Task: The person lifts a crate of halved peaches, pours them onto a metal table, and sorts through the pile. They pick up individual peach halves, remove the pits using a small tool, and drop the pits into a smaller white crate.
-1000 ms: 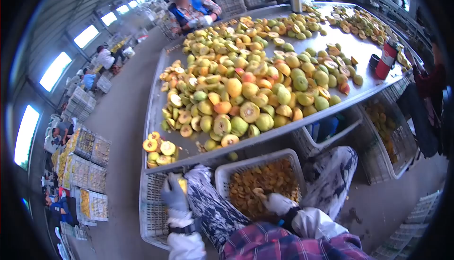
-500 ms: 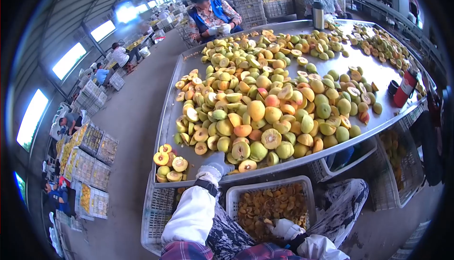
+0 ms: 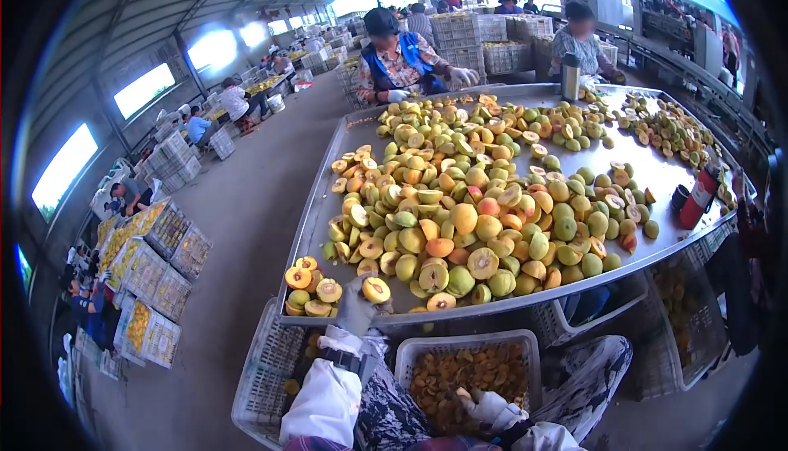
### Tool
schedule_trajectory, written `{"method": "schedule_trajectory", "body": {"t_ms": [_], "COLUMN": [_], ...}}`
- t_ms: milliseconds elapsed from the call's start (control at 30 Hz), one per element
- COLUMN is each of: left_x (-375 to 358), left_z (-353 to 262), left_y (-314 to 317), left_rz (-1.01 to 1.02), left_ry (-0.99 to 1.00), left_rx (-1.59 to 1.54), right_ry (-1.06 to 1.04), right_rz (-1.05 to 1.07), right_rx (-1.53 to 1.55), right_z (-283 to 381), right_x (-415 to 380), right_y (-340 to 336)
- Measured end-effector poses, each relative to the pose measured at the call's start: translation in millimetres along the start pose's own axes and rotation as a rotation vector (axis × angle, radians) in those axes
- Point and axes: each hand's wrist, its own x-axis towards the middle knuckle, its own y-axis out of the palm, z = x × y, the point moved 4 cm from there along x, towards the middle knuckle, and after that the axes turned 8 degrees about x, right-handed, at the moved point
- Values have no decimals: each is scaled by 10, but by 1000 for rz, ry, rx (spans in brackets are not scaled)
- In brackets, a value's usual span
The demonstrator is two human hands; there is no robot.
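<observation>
At the near edge of the metal table (image 3: 315, 196), my gloved left hand (image 3: 355, 310) has its fingers closed on a peach half (image 3: 376, 290), its cut face turned up. Just left of that hand is a small group of cut peach halves (image 3: 305, 287). To its right spreads a big pile of green and yellow peaches (image 3: 480, 223), many of them halved. My gloved right hand (image 3: 494, 412) is low over a crate of brown pits and scraps (image 3: 468, 373) between my knees. Its fingers are curled, and I cannot tell what they hold.
A grey crate (image 3: 267, 369) stands under the table's left corner, with more crates (image 3: 685, 320) at the right. A red flask (image 3: 699, 196) and a steel flask (image 3: 570, 77) stand on the table. Two co-workers (image 3: 400, 61) sit across it.
My left hand has come away from the pile's edge and now has a peach half in it. My view has tilted up slightly. The blue-vested co-worker's hands have moved apart.
</observation>
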Motion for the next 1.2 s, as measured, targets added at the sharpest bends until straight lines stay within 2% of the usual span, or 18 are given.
{"method": "schedule_trajectory", "body": {"t_ms": [100,133,167,233,267,300,400,433,500,533,633,667,700,767,800,900,1067,1200], "left_x": [-190,-400,-534,-744,-789,-834,-942,-985,-1085,-1062,-1144,-1180,-1185,-1181,-1180,-1181,-1233,-1284], "left_z": [234,199,222,304,364,447,616,663,647,749,725,704,742,895,945,1041,1080,1077], "left_y": [16,194,323,537,538,587,670,699,804,802,975,1014,1022,960,930,915,972,1026], "left_rz": [-162,-80,-38,-47,9,22,-58,-52,-16,-11,8,4,9,-118,-181,-186,-216,-225], "left_ry": [-33,-15,111,80,79,59,68,53,291,72,25,83,74,-40,-22,21,-28,-35], "left_rx": [-151,-127,10,-2,141,143,-116,-111,388,2,-163,48,54,-151,-52,68,110,109], "right_ry": [-131,-201,-267,-311,-326,-343,-396,-382,-325,-310,-292,-283,-275,-210,-173,-162,-48,-29], "right_rz": [-3,-44,-88,-159,-167,-175,-256,-262,-279,-282,-381,-391,-394,-405,-357,-319,-196,-167], "right_rx": [172,162,152,167,162,157,144,152,156,144,117,122,130,181,177,250,359,324], "right_z": [404,483,548,764,834,889,1039,1060,1070,1059,907,895,894,870,867,821,814,702], "right_x": [-149,-160,-170,-221,-236,-247,-277,-277,-269,-260,-178,-177,-181,-188,-191,-170,-190,-169], "right_y": [-201,-233,-260,-384,-435,-479,-571,-573,-564,-545,-403,-379,-347,-292,-278,-229,-226,-185]}}
